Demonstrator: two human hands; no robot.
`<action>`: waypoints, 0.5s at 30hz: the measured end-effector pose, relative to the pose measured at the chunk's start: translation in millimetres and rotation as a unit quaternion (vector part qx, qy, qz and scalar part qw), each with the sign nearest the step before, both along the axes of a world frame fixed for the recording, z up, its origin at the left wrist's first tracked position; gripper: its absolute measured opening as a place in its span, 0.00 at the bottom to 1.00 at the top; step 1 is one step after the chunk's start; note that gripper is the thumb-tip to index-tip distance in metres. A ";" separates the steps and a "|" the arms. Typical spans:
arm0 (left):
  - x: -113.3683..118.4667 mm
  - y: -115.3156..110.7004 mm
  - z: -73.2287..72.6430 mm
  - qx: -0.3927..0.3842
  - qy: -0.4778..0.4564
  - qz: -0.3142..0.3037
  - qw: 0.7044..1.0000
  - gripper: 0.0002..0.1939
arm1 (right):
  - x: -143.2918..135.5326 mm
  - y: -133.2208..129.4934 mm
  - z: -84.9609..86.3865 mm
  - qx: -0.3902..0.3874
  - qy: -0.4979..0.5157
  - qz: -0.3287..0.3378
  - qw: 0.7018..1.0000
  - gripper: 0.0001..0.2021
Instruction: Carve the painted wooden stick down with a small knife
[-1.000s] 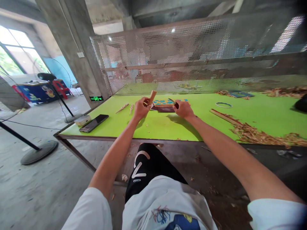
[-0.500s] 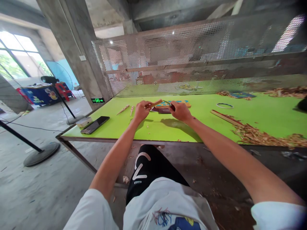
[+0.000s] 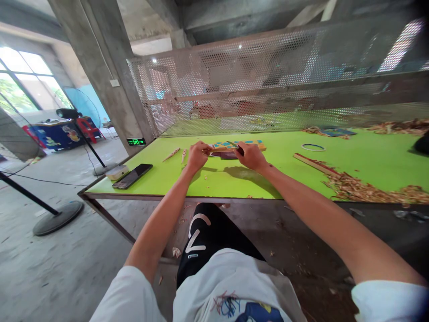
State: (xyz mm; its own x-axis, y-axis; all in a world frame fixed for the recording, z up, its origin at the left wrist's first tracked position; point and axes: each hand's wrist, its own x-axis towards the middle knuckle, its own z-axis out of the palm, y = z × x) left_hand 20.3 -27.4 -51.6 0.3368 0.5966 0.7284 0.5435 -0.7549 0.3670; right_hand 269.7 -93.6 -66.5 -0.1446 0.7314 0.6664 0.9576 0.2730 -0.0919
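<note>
My left hand (image 3: 198, 156) is closed around one end of a wooden stick (image 3: 217, 149), whose free end points right. A carving knife (image 3: 239, 149) with a dark handle is gripped in my right hand (image 3: 252, 156). Its blade points up and left, close by the stick; whether the two touch I cannot tell. Behind and below the hands lie a yellow-and-blue patterned block (image 3: 257, 143) and a flat dark red item (image 3: 229, 155). Left of my left hand rest two slim carved wooden pieces, one longer (image 3: 172, 154) and one shorter (image 3: 184, 155).
The green table (image 3: 161, 181) carries a phone (image 3: 133, 175) and a small pale box (image 3: 117, 172) at left. Rightward are a white ring (image 3: 313, 147), a red-edged wooden strip (image 3: 315, 164) and piled wood shavings (image 3: 363, 190). A perforated metal screen (image 3: 268, 89) stands behind.
The stick in my left hand has tipped down from a raised slant to nearly level. The knife has shifted only slightly; both hands keep their hold.
</note>
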 end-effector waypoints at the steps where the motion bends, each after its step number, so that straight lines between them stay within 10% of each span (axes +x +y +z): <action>1: -0.1 -0.2 0.1 0.000 -0.001 0.000 1.000 0.15 | 0.0 0.3 -0.1 0.001 0.000 0.001 1.000 0.20; 15: -0.2 0.1 -0.1 0.028 -0.035 -0.038 0.998 0.13 | -2.5 -0.8 0.6 0.005 0.013 0.001 1.000 0.16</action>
State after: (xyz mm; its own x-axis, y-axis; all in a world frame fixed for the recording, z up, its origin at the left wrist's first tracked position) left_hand 20.1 -27.3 -51.7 0.3277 0.5292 0.7827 0.4581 -0.8135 0.3583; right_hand 267.3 -94.4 -65.9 -0.1294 0.7249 0.6766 0.9544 0.2762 -0.1135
